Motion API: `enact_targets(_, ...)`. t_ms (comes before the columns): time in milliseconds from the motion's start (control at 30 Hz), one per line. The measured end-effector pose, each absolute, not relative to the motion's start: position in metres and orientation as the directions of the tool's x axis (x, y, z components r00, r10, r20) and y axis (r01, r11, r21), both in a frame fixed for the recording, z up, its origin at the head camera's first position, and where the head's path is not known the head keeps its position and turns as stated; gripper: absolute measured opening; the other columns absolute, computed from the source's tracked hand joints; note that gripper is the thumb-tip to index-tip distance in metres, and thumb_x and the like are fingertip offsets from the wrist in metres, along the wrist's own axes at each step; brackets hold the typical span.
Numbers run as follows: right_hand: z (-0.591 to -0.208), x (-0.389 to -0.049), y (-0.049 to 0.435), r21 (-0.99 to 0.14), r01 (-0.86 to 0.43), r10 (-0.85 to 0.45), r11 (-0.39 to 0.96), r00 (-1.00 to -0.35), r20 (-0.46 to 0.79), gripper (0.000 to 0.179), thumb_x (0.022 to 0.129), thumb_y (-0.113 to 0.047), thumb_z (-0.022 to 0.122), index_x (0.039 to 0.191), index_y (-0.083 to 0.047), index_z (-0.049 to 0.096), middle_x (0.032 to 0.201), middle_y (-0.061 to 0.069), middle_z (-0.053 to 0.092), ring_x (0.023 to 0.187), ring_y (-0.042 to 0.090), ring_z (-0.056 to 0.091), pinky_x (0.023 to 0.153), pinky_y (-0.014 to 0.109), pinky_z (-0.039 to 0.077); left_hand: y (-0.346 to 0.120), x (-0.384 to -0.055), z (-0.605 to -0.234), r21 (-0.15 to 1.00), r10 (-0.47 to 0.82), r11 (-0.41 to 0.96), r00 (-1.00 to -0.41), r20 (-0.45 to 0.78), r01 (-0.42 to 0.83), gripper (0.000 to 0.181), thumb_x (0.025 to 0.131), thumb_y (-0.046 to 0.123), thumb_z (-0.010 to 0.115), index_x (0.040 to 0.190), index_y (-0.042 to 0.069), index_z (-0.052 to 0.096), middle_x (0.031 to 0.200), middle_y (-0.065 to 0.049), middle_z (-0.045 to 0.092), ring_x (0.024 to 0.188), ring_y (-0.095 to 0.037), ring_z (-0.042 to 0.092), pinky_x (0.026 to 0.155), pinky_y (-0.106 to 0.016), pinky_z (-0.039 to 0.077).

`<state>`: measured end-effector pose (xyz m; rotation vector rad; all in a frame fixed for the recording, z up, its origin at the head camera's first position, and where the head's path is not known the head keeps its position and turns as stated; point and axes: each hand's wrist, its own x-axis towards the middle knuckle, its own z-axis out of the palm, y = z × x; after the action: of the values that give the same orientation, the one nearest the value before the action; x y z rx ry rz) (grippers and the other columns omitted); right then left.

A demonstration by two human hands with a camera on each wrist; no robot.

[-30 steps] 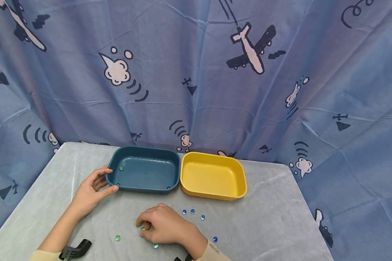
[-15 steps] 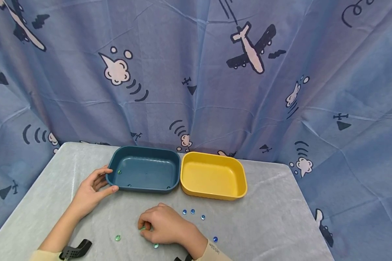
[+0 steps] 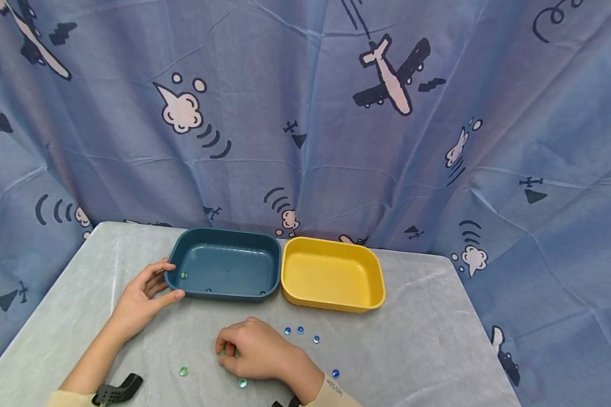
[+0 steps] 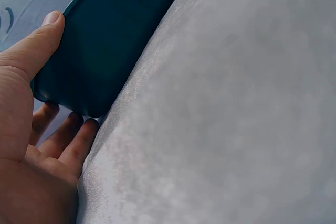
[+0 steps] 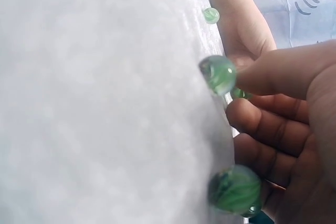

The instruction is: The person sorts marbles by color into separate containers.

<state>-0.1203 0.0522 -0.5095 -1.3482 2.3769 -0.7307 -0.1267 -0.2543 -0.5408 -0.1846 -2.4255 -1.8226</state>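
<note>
My left hand [image 3: 141, 299] grips the left corner of a dark teal tray [image 3: 224, 297], thumb on the near rim and fingers at its end wall. Three green marbles lie inside, one of them a marble [image 3: 184, 275] by the left wall. Low over the table, my right hand [image 3: 262, 350] has curled fingers, with a green marble [image 3: 222, 353] pinched at thumb and index finger. Just beside the thumb lies another green marble [image 3: 242, 383]. Further left is a lighter green marble [image 3: 184, 371]. The right wrist view also shows a large green marble [image 5: 234, 188] below the curled fingers.
A yellow tray [image 3: 333, 277] stands against the teal tray's right end. Several blue marbles, including a blue marble [image 3: 335, 373] near the right sleeve, lie on the grey cloth-covered table [image 3: 417, 339]. A blue patterned curtain [image 3: 305, 113] hangs behind.
Inside the teal tray, one green marble has rolled toward the near left side and another rightward along the near wall. My right fingertips have drawn in around the green marble. My left hand stays put.
</note>
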Motion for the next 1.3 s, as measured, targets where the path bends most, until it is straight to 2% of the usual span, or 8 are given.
enact_targets(167,-0.509,-0.12,0.053,-0.579,-0.701,-0.858,0.416,-0.514,0.006,0.005,0.102,-0.018,0.078,0.105,-0.02,0.076,0.083,-0.021,0.061,0.072,-0.013,0.051,0.067,0.004,0.044,-0.255,-0.127,-0.542,0.946,0.036,0.282,-0.987,0.155,0.158,0.061,0.099,0.01,0.084,0.15,-0.001,0.052,0.172,-0.029,0.031,0.129,0.014,0.048,0.099,-0.01,0.053)
enact_targets(567,-0.498,-0.119,0.057,-0.544,-0.733,-0.817,0.409,-0.56,0.14,0.006,0.102,-0.017,0.075,0.107,-0.019,0.075,0.087,-0.019,0.062,0.079,-0.012,0.052,0.073,0.003,0.044,-0.255,-0.127,-0.542,0.942,0.031,0.302,-0.989,0.144,0.146,0.063,0.099,0.012,0.084,0.151,0.0,0.052,0.173,-0.027,0.031,0.128,0.013,0.048,0.098,-0.009,0.053)
enact_targets(800,-0.492,-0.121,0.062,-0.579,-0.706,-0.802,0.408,-0.58,0.143,0.01,0.105,-0.019,0.072,0.114,-0.017,0.076,0.09,-0.017,0.064,0.081,-0.009,0.053,0.072,0.004,0.046,-0.256,-0.128,-0.542,0.938,0.03,0.315,-0.989,0.142,0.144,0.063,0.099,0.013,0.084,0.152,0.001,0.052,0.173,-0.026,0.031,0.13,0.009,0.049,0.098,-0.009,0.053)
enact_targets(900,-0.487,-0.123,0.065,-0.604,-0.681,-0.788,0.414,-0.601,0.137,0.012,0.107,-0.02,0.071,0.117,-0.016,0.076,0.092,-0.016,0.065,0.082,-0.005,0.056,0.072,0.006,0.047,-0.256,-0.128,-0.542,0.936,0.029,0.323,-0.99,0.137,0.139,0.063,0.099,0.014,0.085,0.152,0.002,0.052,0.173,-0.026,0.031,0.136,-0.003,0.052,0.098,-0.009,0.053)
enact_targets(1000,-0.482,-0.125,0.068,-0.608,-0.673,-0.767,0.421,-0.622,0.157,0.013,0.108,-0.021,0.071,0.118,-0.016,0.077,0.095,-0.016,0.066,0.084,-0.002,0.058,0.072,0.007,0.048,-0.256,-0.128,-0.541,0.937,0.031,0.323,-0.991,0.13,0.133,0.064,0.1,0.014,0.084,0.153,0.001,0.051,0.174,-0.026,0.031,0.144,-0.03,0.054,0.098,-0.009,0.053)
enact_targets(1100,-0.48,-0.127,0.071,-0.599,-0.684,-0.748,0.416,-0.632,0.202,0.012,0.108,-0.02,0.071,0.117,-0.015,0.077,0.096,-0.014,0.068,0.085,-0.001,0.059,0.073,0.007,0.048,-0.256,-0.128,-0.54,0.941,0.033,0.313,-0.991,0.126,0.13,0.065,0.1,0.013,0.084,0.153,0.0,0.05,0.174,-0.026,0.03,0.145,-0.053,0.047,0.097,-0.009,0.053)
enact_targets(1200,-0.478,-0.129,0.074,-0.61,-0.687,-0.73,0.394,-0.637,0.246,0.012,0.107,-0.017,0.071,0.116,-0.013,0.077,0.098,-0.011,0.07,0.085,0.002,0.06,0.073,0.007,0.047,-0.256,-0.128,-0.54,0.942,0.033,0.31,-0.992,0.12,0.124,0.065,0.1,0.013,0.084,0.153,-0.001,0.05,0.174,-0.026,0.029,0.145,-0.057,0.045,0.097,-0.008,0.052)
enact_targets(1300,-0.478,-0.131,0.078,-0.631,-0.68,-0.713,0.374,-0.646,0.273,0.012,0.107,-0.015,0.071,0.116,-0.012,0.077,0.1,-0.009,0.071,0.086,0.005,0.06,0.075,0.008,0.048,-0.255,-0.128,-0.539,0.94,0.032,0.32,-0.993,0.117,0.121,0.065,0.1,0.014,0.084,0.153,0.0,0.05,0.174,-0.025,0.03,0.145,-0.055,0.046,0.098,-0.008,0.052)
